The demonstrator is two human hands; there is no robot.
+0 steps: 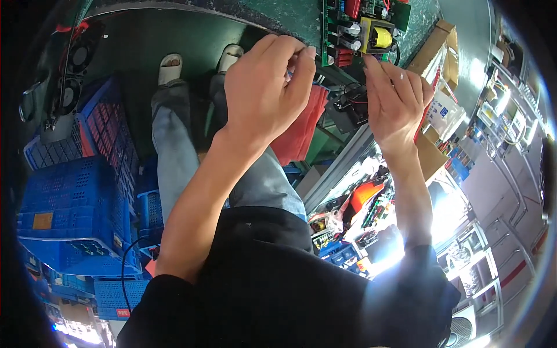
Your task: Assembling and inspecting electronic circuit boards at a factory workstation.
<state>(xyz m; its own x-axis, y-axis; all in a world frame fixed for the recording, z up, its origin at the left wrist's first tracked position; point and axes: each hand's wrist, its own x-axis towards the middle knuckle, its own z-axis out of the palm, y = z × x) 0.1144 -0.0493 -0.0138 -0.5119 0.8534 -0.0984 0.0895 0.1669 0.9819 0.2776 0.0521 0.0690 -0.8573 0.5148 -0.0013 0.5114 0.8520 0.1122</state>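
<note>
A green circuit board (pixel 327 29) lies at the top of the head view, on the dark green work surface (pixel 272 13). It carries a yellow-wound transformer (pixel 380 38), silvery capacitors and red parts. Just left of the board is my left hand (pixel 267 90), thumb and forefinger closed together; whatever sits between them is hidden. My right hand (pixel 397 95) is at the board's near edge, below the transformer. Its fingers are curled and pressed together, with the fingertips close against the board. What they grip, if anything, cannot be made out.
Blue plastic crates (pixel 69 197) stack up on the left. A red cloth or bag (pixel 300 127) hangs below the bench edge, near a black device (pixel 351 104) with wires. To the right stand a cardboard box (pixel 435 49) and a white tub (pixel 445 116). Several loose electronic parts lie beyond.
</note>
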